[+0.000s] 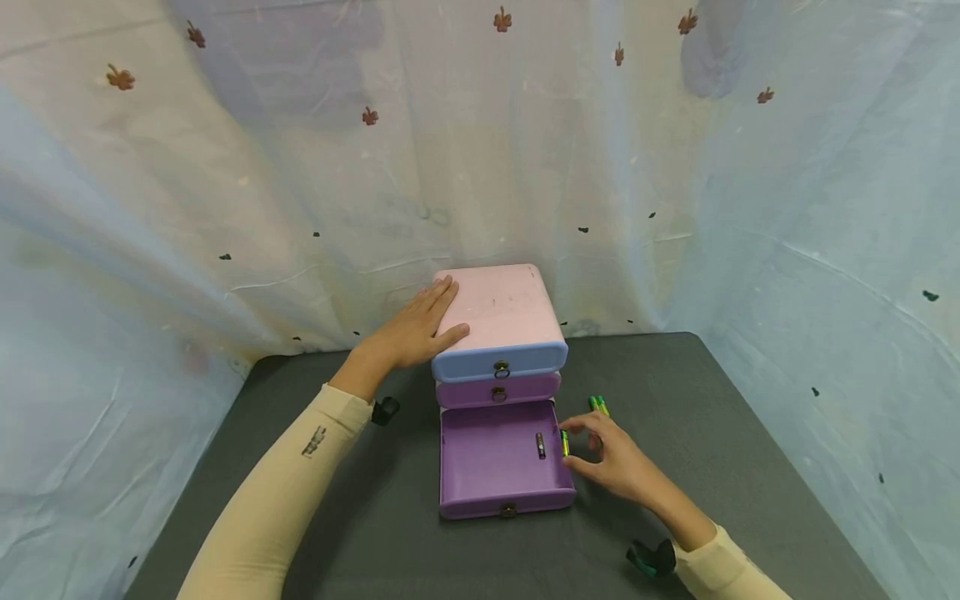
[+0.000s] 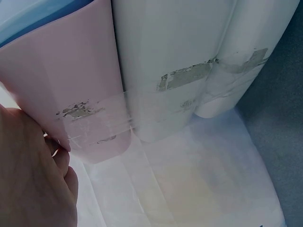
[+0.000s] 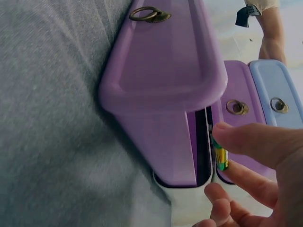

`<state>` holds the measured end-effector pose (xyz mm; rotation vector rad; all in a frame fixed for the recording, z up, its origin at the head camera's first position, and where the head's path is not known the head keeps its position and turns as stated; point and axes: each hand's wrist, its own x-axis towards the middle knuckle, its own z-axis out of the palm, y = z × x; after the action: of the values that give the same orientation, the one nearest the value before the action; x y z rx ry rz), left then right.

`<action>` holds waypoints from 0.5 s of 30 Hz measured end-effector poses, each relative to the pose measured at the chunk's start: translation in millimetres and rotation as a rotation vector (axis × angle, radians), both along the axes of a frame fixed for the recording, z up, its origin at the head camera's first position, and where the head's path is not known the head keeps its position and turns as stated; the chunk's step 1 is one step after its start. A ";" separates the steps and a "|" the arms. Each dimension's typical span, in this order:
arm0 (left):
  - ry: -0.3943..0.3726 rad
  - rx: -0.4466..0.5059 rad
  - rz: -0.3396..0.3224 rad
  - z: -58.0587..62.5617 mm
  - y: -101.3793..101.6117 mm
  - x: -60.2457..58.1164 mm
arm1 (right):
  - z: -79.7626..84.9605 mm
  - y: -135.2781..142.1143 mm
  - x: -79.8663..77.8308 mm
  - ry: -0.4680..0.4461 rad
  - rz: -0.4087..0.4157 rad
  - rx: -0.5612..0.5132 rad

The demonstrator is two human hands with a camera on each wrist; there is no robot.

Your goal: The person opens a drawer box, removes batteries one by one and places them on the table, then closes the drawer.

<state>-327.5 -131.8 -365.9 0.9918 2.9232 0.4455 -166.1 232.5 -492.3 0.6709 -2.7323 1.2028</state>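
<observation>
A small drawer cabinet (image 1: 502, 304) has a pink top, with its bottom purple drawer (image 1: 480, 475) pulled out. My left hand (image 1: 412, 329) rests flat on the cabinet's left top edge, fingers extended; the left wrist view shows it against the pink side. Between thumb and forefinger, my right hand (image 1: 615, 458) pinches a green-and-yellow battery (image 3: 221, 157) at the right wall of the open drawer. Inside that drawer, toward the right, lies a dark battery (image 1: 540, 446). Two green batteries (image 1: 598, 405) are on the table just beyond my right hand.
Above the open drawer, a purple drawer (image 1: 525, 389) and a blue drawer (image 1: 472, 364) are closed, each with a ring pull. The cabinet stands on a dark grey table (image 1: 660, 383). A pale patterned curtain (image 1: 480, 167) hangs behind and at both sides.
</observation>
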 end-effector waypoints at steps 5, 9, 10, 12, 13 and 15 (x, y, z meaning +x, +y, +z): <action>-0.003 -0.001 0.006 -1.2 -0.3 -0.8 | -2.3 11.3 4.0 -0.015 0.029 -0.004; -0.004 -0.001 0.006 -1.1 -0.8 -0.4 | -6.2 19.4 6.9 0.013 0.054 -0.023; -0.005 -0.001 0.006 -0.6 -0.7 -0.1 | -7.1 21.6 7.5 0.023 0.062 -0.029; -0.005 -0.002 0.004 0.3 -0.4 0.4 | -8.0 25.9 8.6 0.040 0.074 -0.038; -0.005 -0.002 0.002 0.5 -0.2 0.4 | -7.9 28.0 9.3 0.044 0.083 -0.042; -0.005 -0.001 0.001 0.7 0.1 0.1 | -8.0 32.5 10.2 0.051 0.093 -0.045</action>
<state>-327.4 -131.7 -365.2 0.9879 2.9194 0.4462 -155.9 264.9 -500.3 0.8197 -2.6511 1.2433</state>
